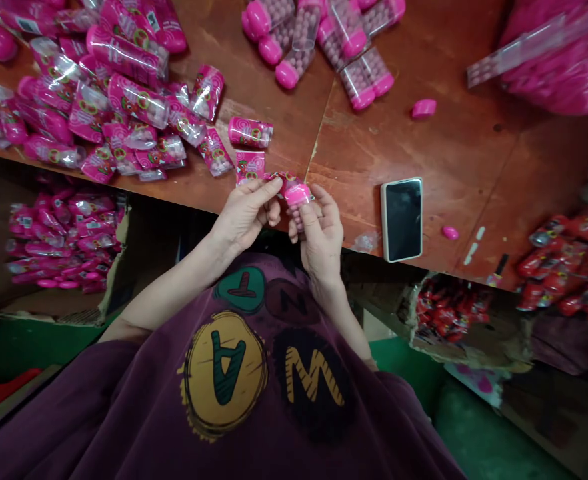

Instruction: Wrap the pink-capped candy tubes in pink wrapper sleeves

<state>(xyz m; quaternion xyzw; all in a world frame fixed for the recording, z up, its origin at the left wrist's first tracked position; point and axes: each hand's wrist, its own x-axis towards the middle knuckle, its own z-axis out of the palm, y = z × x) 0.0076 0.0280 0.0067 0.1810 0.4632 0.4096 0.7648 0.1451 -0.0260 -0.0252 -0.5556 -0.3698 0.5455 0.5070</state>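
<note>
My right hand [323, 237] is closed around a clear tube of small pink balls with a bright pink cap [298, 193]. Thumb and fingers of my left hand [249, 212] pinch a pink printed wrapper [280, 178] right beside that cap. Whether the wrapper is partly over the tube I cannot tell. Another flat printed wrapper [249, 164] lies on the table just beyond my left hand. A wrapped tube [251, 133] rests farther back, near a large heap of wrapped pink tubes [119, 107] on the left.
Unwrapped tubes [347, 40] lie at the back of the wooden table [374, 153]. A phone [403, 220] and a loose pink cap [424, 108] are to the right. Boxes hold pink packs [64, 233] at left and red packs [449, 307] at right. A pink bag [564, 67] stands back right.
</note>
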